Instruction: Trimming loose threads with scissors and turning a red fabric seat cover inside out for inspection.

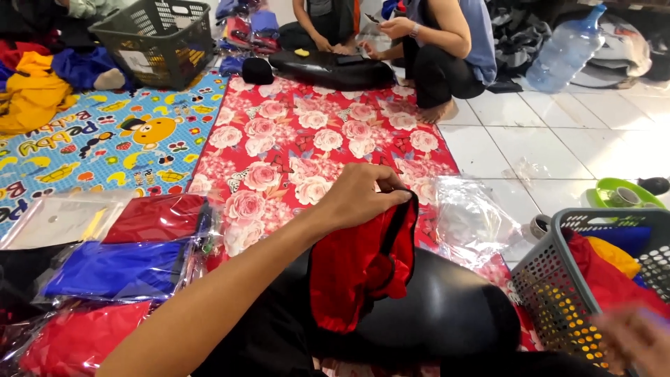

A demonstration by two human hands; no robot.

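My left hand (363,195) reaches in from the lower left and pinches the black-trimmed edge of a red garment (356,269). The garment hangs down over a black rounded surface (447,307) in front of me. My right hand (636,341) is a blur at the bottom right corner, beside a grey perforated basket (558,279). I cannot make out its fingers or whether it holds anything.
Bagged red (157,218) and blue (112,269) garments lie at my left. A loose clear bag (474,216) rests on the red floral mat (307,139). The grey basket holds red and yellow cloth. Two people (447,42) sit at the far end near a dark basket (157,38) and a water jug (565,52).
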